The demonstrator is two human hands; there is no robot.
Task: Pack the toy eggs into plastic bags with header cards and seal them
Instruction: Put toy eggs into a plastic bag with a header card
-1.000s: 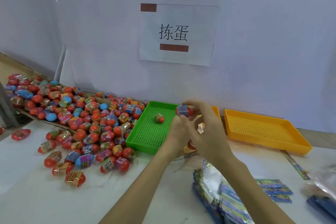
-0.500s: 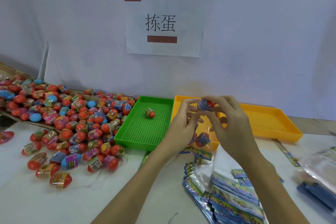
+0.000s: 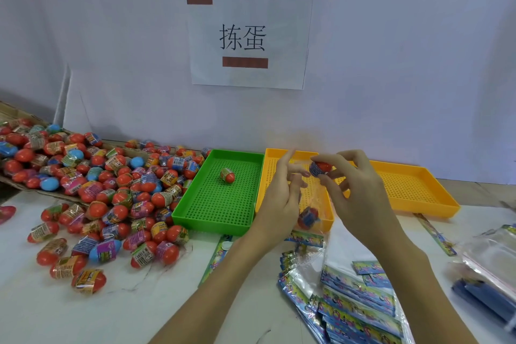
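Head view, left to right. Loose pile of toy eggs [image 3: 92,190] spread over the left part of the worktop [image 3: 55,301], unchanged against the two earlier frames. Green tray [image 3: 217,220] at the back centre with one egg [image 3: 227,175] lying in it, same spot as before.

Left hand [image 3: 279,204]: half a second ago its fingertips met the right hand's around the egg held up between them. Now it has come away; thumb and fingers pinch what looks like the mouth of a clear plastic bag [image 3: 315,204], which hangs over the near end of the first yellow tray [image 3: 272,159]. Film is faint and motion-blurred, so the pinch is a reading, not certain. A bagged egg [image 3: 308,216] already sits low in that bag.

Right hand [image 3: 360,193]: now grips the held egg [image 3: 321,168] alone, between thumb and fingertips, just above and beside the bag opening.

Judgement: the egg has passed fully to the right hand and the left has gone to keeping the bag open, so the step in hand is dropping a second egg in. Sealing and header card not yet done for this bag.

Second yellow tray [image 3: 413,190] at back right. Stack of header-card bags [image 3: 357,301] along the near right edge, untouched
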